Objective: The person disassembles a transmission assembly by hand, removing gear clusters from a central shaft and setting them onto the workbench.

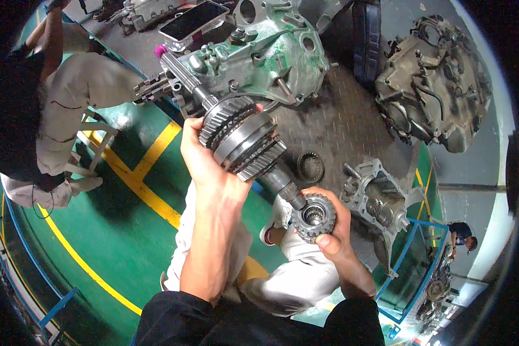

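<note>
My left hand (205,158) is wrapped round a steel gear shaft (243,135) that carries several toothed gears and a smooth ring. The shaft slants from a splined end at upper left down to a narrower end at lower right. In my right hand (337,230) is a small gear (313,217) with a round bore facing up, gripped between thumb and fingers. The gear sits right at the shaft's lower end; whether the two touch I cannot tell. A dark toothed ring (310,166) lies on the workbench just beyond my right hand.
A green-tinted gearbox housing (259,57) stands beyond the shaft, a phone (194,20) on a clear box behind it. At right are an open metal casing (378,207) and a large dirty transmission case (435,81). A person (69,98) sits at left; another (461,236) is far right.
</note>
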A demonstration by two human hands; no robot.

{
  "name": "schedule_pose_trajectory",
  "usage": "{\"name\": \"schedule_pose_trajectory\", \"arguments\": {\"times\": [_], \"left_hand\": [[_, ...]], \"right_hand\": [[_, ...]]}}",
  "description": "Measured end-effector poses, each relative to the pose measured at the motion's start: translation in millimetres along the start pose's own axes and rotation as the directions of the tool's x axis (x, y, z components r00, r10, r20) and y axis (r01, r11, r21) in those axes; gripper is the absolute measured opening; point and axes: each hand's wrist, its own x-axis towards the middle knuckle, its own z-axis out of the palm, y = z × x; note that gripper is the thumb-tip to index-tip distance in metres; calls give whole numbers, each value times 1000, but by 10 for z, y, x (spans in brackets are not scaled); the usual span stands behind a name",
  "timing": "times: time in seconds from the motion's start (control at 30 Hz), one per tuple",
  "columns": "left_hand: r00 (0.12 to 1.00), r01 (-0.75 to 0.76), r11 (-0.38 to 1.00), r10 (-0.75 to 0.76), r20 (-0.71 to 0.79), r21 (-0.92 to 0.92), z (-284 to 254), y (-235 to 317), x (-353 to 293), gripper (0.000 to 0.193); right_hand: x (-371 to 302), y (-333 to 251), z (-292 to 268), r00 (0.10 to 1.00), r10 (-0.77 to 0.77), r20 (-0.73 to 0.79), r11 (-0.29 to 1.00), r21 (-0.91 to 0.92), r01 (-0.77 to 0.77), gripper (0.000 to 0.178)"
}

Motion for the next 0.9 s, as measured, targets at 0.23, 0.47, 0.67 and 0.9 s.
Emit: {"name": "schedule_pose_trajectory", "arguments": {"times": [0.23,0.47,0.67,0.9], "left_hand": [[993,5,999,1,115,-53,-71,14,-15,63],[985,32,989,-6,174,-148,-83,43,-15,60],[985,33,996,-18,170,-88,-125,22,21,61],[981,32,996,-14,193,-88,-85,32,-24,62]], "right_hand": [[68,136,-62,900,-430,65,853,-296,429,82],[45,199,-101,815,-562,144,791,-195,580,85],[55,283,-170,789,-566,240,756,-230,613,88],[54,211,-139,889,-440,127,872,-179,456,82]]}}
